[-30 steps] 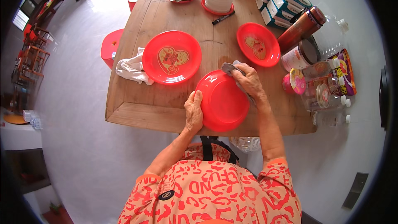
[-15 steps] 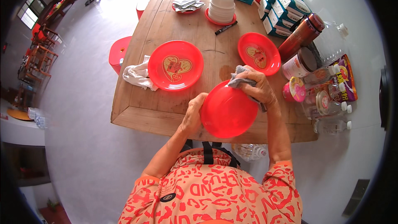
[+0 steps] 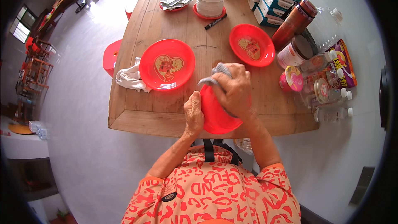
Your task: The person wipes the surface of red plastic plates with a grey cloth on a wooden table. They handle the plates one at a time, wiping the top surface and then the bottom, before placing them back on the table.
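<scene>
A red plastic plate (image 3: 217,118) is held tilted over the table's near edge. My left hand (image 3: 194,114) grips its left rim, thumb up and fingers behind it. My right hand (image 3: 234,87) is closed on a grey cloth (image 3: 213,76), which lies against the plate's upper part; the hand covers much of the plate's right side. Two more red plates rest on the table: a round one with a gold heart print (image 3: 167,64) at the left, and another with the same kind of print (image 3: 252,45) at the right.
A white cloth (image 3: 133,76) lies by the left plate. Farther back are stacked white bowls (image 3: 209,2), a black marker (image 3: 215,21) and a dish of packets (image 3: 175,1). Tissue boxes (image 3: 275,0), a thermos (image 3: 295,23), a tin (image 3: 295,52) and plastic bottles (image 3: 333,114) line the right side.
My right hand, with the grey cloth, has moved left across the held plate, from its right rim to its upper middle. The plate has turned and tilted more. The view has shifted slightly.
</scene>
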{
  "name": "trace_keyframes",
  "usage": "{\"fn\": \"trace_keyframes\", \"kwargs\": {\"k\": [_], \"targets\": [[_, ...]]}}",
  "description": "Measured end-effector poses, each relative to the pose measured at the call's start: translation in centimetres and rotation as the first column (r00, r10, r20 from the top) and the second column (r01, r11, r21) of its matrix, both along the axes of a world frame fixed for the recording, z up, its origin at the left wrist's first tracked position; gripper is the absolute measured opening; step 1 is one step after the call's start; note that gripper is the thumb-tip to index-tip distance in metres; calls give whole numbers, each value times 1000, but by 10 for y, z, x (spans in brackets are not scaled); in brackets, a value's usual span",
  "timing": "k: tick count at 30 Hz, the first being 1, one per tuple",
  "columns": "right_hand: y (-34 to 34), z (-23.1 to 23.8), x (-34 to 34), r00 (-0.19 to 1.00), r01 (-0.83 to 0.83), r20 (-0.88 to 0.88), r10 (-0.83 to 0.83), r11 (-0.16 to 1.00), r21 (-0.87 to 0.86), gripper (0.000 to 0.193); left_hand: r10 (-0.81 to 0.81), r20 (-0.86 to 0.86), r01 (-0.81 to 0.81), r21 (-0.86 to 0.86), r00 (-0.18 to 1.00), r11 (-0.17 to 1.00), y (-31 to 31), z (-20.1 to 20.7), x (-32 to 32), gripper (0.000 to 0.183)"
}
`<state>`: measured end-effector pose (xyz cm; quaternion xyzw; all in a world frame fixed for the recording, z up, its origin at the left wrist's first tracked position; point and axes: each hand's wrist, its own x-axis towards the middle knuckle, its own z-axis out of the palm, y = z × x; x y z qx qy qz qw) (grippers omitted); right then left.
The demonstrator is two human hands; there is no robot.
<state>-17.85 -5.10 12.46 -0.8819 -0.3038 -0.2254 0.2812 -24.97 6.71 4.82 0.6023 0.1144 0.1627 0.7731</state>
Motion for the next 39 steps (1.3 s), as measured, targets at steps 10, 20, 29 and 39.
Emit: {"fn": "trace_keyframes", "kwargs": {"k": [10, 20, 29, 39], "targets": [[-2, 7, -3, 994, 102, -39, -104, 993, -54, 21, 27, 14, -25, -114, 1000, 993, -3, 0, -8, 39], [7, -1, -23, 998, 38, 40, -39, 999, 26, 13, -10, 85, 16, -74, 996, 997, -6, 13, -15, 37], [-46, -13, 9, 955, 180, -272, -115, 956, 230, 16, -23, 105, 39, -152, 994, 988, -7, -8, -16, 34], [-10, 18, -48, 986, 43, 162, -27, 995, -93, 23, -44, 96, 50, -57, 994, 997, -13, 19, -20, 32]]}}
